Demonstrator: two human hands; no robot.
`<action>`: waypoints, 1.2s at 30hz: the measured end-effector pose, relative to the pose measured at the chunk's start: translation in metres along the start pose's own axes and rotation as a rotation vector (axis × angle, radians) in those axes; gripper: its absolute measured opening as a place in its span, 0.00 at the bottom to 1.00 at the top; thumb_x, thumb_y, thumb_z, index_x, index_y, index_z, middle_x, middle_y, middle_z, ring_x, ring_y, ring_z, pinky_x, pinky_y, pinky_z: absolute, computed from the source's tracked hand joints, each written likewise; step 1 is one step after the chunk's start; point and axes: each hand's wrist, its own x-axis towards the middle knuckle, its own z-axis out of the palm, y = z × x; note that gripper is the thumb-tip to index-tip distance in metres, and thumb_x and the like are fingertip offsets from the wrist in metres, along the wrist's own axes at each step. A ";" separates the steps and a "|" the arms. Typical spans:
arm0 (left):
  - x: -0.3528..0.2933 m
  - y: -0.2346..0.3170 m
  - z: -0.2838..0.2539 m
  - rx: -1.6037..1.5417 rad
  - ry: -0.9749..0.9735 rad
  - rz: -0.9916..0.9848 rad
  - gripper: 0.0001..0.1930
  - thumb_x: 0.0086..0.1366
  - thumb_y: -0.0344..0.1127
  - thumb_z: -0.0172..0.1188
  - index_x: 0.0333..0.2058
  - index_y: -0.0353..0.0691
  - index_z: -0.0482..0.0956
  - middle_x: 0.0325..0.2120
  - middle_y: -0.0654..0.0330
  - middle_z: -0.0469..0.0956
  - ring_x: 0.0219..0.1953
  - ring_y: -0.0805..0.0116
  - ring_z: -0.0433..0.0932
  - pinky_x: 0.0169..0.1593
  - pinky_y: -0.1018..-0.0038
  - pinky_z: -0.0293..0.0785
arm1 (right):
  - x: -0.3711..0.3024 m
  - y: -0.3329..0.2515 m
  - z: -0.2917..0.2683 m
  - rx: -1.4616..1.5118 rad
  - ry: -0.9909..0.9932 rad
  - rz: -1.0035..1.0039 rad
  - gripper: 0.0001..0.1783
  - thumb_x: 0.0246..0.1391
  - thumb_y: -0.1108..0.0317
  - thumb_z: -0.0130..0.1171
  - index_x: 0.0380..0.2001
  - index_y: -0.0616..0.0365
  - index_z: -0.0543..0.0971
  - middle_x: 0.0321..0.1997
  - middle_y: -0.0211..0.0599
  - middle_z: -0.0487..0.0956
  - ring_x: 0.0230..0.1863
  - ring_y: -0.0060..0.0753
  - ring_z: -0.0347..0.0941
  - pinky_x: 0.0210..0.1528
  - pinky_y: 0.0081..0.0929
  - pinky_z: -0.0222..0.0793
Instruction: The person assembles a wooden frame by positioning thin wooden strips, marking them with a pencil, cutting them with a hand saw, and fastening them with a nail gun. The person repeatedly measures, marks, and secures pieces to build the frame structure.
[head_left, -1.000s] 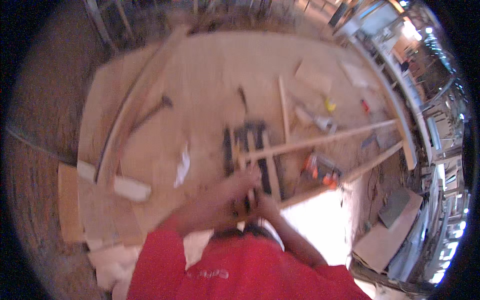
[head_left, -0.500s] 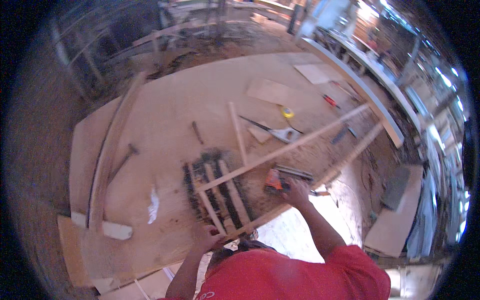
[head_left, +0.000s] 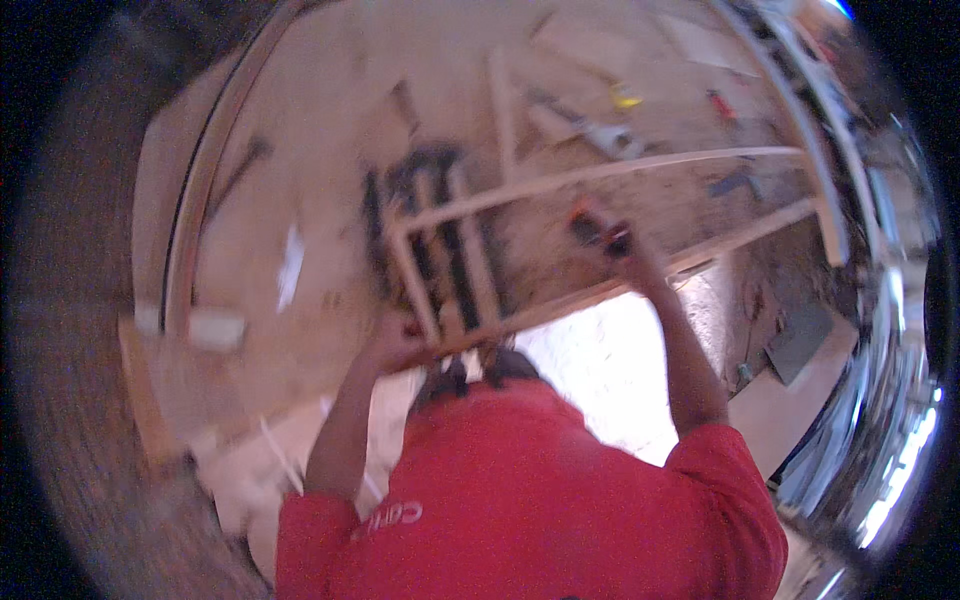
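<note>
A light wooden frame (head_left: 610,176) of narrow strips lies over the board, with its short end at the left. My left hand (head_left: 390,342) is closed around that frame's near left corner; the fingertips are partly hidden. Over the near strip, right of the middle, my right hand (head_left: 630,255) grips an orange-and-black nail gun (head_left: 588,224), blurred by motion. Beneath the frame's left end lie short wood strips (head_left: 474,250) on a dark, blackened patch of the board.
The large plywood board (head_left: 330,120) carries a hammer (head_left: 238,178), a handsaw (head_left: 610,138), a yellow tape measure (head_left: 626,96), a red-handled tool (head_left: 720,104) and a white scrap (head_left: 291,265). A long timber (head_left: 205,170) crosses its left side. Sheet offcuts (head_left: 800,342) lie at the right.
The nail gun has turned and been lifted in my right hand. My left hand stays at the frame's corner. The view has tipped, so the board appears higher.
</note>
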 end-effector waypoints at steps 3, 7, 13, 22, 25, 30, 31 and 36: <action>0.005 -0.010 -0.009 0.105 0.073 0.035 0.17 0.55 0.42 0.74 0.38 0.34 0.87 0.31 0.57 0.87 0.33 0.70 0.83 0.40 0.67 0.80 | -0.011 -0.057 -0.027 0.143 0.043 -0.002 0.29 0.58 0.67 0.71 0.57 0.58 0.67 0.43 0.36 0.80 0.45 0.33 0.76 0.50 0.32 0.73; 0.033 -0.018 -0.014 -0.067 0.284 0.085 0.18 0.56 0.44 0.74 0.34 0.32 0.87 0.27 0.55 0.86 0.31 0.67 0.84 0.40 0.67 0.80 | -0.042 -0.131 -0.067 0.119 -0.085 0.466 0.33 0.59 0.71 0.70 0.62 0.60 0.65 0.48 0.39 0.81 0.41 0.31 0.80 0.42 0.29 0.78; 0.053 0.006 -0.024 0.103 0.278 0.100 0.20 0.53 0.44 0.78 0.32 0.31 0.86 0.24 0.53 0.85 0.25 0.66 0.83 0.34 0.65 0.80 | -0.087 -0.195 -0.033 0.348 -0.189 0.539 0.23 0.58 0.72 0.69 0.55 0.60 0.76 0.50 0.40 0.82 0.39 0.31 0.83 0.30 0.27 0.80; 0.060 0.002 -0.029 -0.025 0.212 0.004 0.24 0.47 0.52 0.81 0.32 0.37 0.88 0.24 0.55 0.84 0.27 0.62 0.82 0.36 0.64 0.78 | -0.080 -0.270 0.079 0.102 -0.417 0.118 0.22 0.55 0.60 0.73 0.48 0.61 0.82 0.41 0.43 0.88 0.44 0.39 0.86 0.45 0.37 0.81; 0.065 -0.004 -0.027 0.202 0.298 0.171 0.26 0.48 0.55 0.80 0.33 0.36 0.88 0.24 0.54 0.84 0.26 0.60 0.82 0.35 0.63 0.78 | -0.079 -0.272 0.087 0.116 -0.427 0.100 0.23 0.54 0.58 0.73 0.49 0.59 0.82 0.45 0.47 0.87 0.50 0.45 0.85 0.49 0.37 0.80; 0.058 0.006 -0.030 0.141 0.264 0.086 0.25 0.48 0.54 0.79 0.31 0.34 0.87 0.26 0.51 0.85 0.29 0.58 0.84 0.38 0.61 0.79 | -0.074 -0.284 0.089 0.021 -0.497 0.203 0.24 0.54 0.57 0.73 0.49 0.60 0.82 0.46 0.47 0.87 0.50 0.45 0.84 0.50 0.38 0.80; 0.058 0.008 -0.030 0.135 0.259 0.070 0.24 0.48 0.52 0.79 0.30 0.34 0.87 0.26 0.51 0.85 0.30 0.57 0.84 0.39 0.62 0.80 | -0.074 -0.282 0.090 0.036 -0.490 0.182 0.25 0.54 0.57 0.73 0.49 0.60 0.82 0.46 0.47 0.87 0.49 0.46 0.84 0.50 0.38 0.80; 0.061 0.004 -0.026 0.182 0.312 0.132 0.24 0.48 0.52 0.79 0.29 0.33 0.87 0.24 0.52 0.85 0.28 0.59 0.84 0.38 0.62 0.80 | -0.075 -0.274 0.093 -0.006 -0.465 0.183 0.25 0.54 0.55 0.72 0.49 0.60 0.82 0.45 0.47 0.87 0.48 0.47 0.85 0.49 0.39 0.80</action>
